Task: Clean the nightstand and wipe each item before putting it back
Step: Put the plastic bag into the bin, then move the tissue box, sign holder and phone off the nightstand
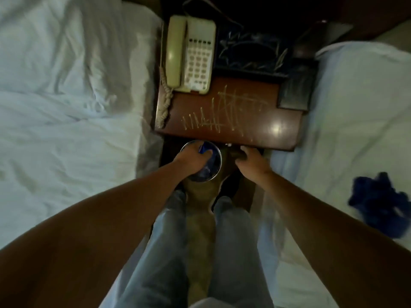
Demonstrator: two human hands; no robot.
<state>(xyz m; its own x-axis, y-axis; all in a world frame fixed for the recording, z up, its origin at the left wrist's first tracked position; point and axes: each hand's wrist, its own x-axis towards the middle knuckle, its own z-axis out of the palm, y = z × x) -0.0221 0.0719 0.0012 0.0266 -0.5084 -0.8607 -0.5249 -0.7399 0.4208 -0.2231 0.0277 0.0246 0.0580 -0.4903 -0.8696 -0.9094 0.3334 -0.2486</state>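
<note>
The brown nightstand (244, 121) stands between two beds, its glossy top marked with pale scratches. A cream corded telephone (191, 54) sits on its back left. Just below the front edge, my left hand (193, 158) grips the rim of a round shiny container (212, 170) with something blue inside. My right hand (251, 161) is at the front edge, fingers curled round a small dark thing (239, 154) that I cannot identify. A crumpled blue cloth (382, 207) lies on the right bed.
White bedding lies on the left bed (66, 107) and the right bed (355, 107), close on both sides. A dark patterned tray (251, 52) sits at the nightstand's back, with a dark flat rectangle (295, 90) on its right edge. My legs fill the narrow gap.
</note>
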